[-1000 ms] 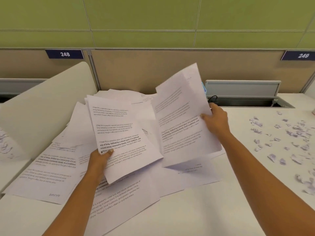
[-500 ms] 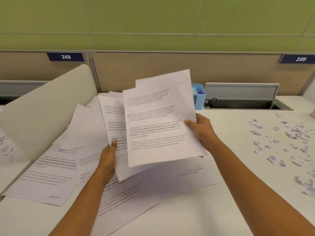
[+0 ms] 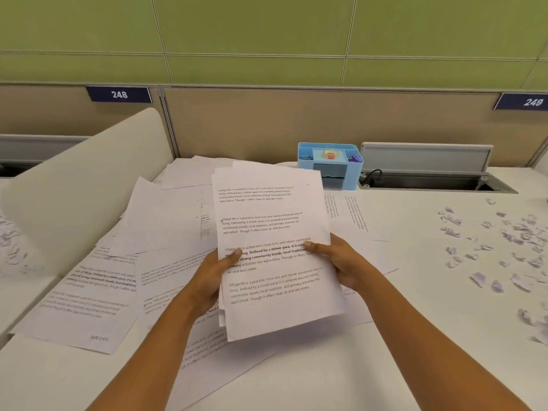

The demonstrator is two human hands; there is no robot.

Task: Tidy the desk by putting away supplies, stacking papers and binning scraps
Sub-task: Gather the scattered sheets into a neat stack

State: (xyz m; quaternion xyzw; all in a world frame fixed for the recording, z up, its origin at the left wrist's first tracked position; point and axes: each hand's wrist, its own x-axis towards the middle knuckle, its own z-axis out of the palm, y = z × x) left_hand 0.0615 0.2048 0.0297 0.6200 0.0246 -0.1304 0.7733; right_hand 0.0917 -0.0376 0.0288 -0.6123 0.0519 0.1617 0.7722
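A small stack of printed sheets (image 3: 272, 221) is held up above the desk between both hands. My left hand (image 3: 212, 277) grips its left edge, thumb on the top page. My right hand (image 3: 338, 259) grips the right edge, thumb also on top. Several more printed sheets (image 3: 166, 221) lie scattered flat on the white desk (image 3: 326, 366) under and to the left of the stack. Torn paper scraps (image 3: 510, 238) are strewn over the right side of the desk. A blue desk organiser (image 3: 329, 167) with tape and clips stands at the back.
A white curved divider (image 3: 83, 185) rises on the left, with more scraps (image 3: 12, 244) beyond it. An open cable trough (image 3: 436, 182) with a raised grey lid runs along the back right. A tan partition with number plates 248 and 249 closes the back.
My two hands came together: the sheets in my right hand swung left onto the sheets in my left hand, forming one stack. The blue organiser is now uncovered behind it.
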